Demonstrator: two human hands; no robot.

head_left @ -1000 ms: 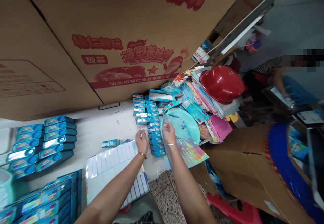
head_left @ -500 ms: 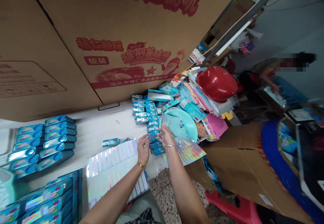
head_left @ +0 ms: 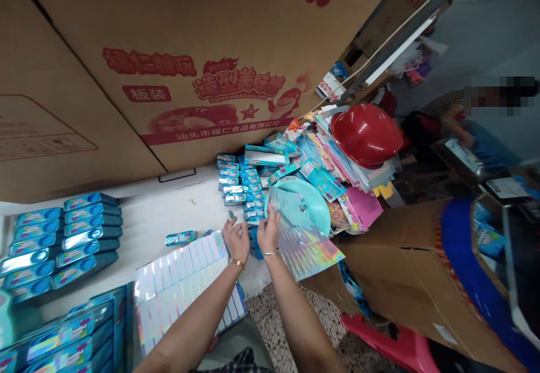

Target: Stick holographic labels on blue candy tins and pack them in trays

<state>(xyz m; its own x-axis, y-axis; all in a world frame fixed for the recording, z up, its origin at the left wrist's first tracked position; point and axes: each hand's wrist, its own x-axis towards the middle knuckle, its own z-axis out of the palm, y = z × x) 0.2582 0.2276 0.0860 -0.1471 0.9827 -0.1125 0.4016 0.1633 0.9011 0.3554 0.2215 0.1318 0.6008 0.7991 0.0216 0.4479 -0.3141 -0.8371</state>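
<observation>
My left hand (head_left: pixel 237 241) has its fingers bent, with a small shiny sticker strip (head_left: pixel 231 214) at the fingertips. Close beside it, my right hand (head_left: pixel 269 232) points its fingers upward and shows nothing in them. Its side meets the edge of a clear, rainbow-sheen sheet (head_left: pixel 310 249), which overlaps a mint-green round basin (head_left: pixel 316 207). Below my left hand lies a sheet of silvery stickers (head_left: pixel 177 280) in rows. Behind both hands stand several small blue packs (head_left: pixel 232 198) in rows. A single blue pack (head_left: pixel 181 238) lies to the left.
Large cardboard cartons (head_left: pixel 169 35) line the back. More blue packs (head_left: pixel 90 221) stand at left. A red bowl (head_left: pixel 367 136) sits on stacked printed papers (head_left: pixel 324 142). An open carton (head_left: pixel 400 272) and a pink stool (head_left: pixel 388 342) are at right. Another person (head_left: pixel 459 120) sits beyond.
My hands have drawn apart slightly; the strip that was between them is now at my left fingertips. My right hand has turned more upright. The view has shifted slightly.
</observation>
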